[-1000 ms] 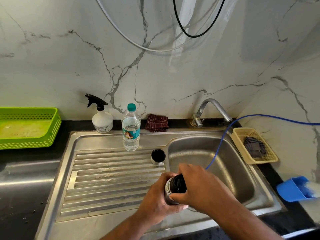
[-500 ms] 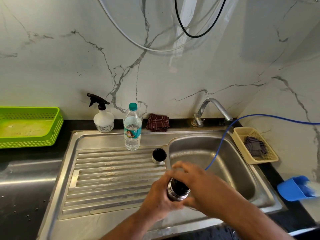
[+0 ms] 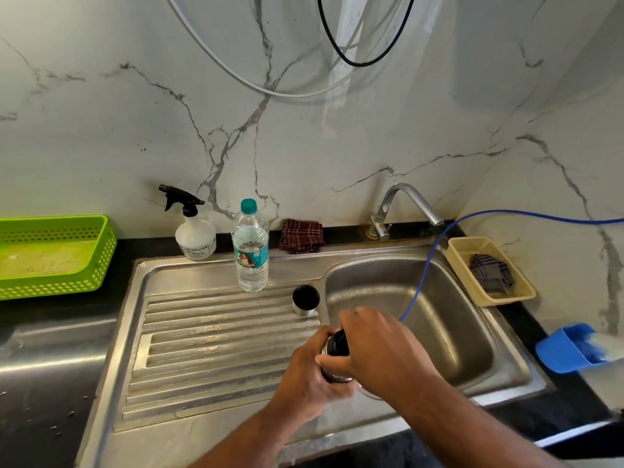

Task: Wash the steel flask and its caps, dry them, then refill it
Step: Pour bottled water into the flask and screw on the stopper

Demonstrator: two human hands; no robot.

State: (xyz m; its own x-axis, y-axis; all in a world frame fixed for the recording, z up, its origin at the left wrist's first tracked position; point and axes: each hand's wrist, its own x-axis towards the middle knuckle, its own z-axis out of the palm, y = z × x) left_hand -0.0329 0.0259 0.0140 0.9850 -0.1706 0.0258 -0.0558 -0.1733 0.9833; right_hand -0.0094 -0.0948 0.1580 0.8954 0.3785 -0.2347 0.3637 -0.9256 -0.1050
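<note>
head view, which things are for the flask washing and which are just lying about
In the job: steel flask held by left hand, right hand; steel cap on the drainboard; steel tap; maroon checked cloth; clear water bottle.
Lying about: green plastic basket; white spray bottle; blue plastic scoop.

Two hands, left hand (image 3: 304,376) and right hand (image 3: 381,349), are holding one steel flask (image 3: 335,346). One steel cap (image 3: 305,300), one water bottle (image 3: 251,255) and one spray bottle (image 3: 195,238) are standing; two baskets, green basket (image 3: 54,285) and beige basket (image 3: 506,298), and two cloths, maroon cloth (image 3: 300,236) and grey cloth (image 3: 489,273), are lying.
</note>
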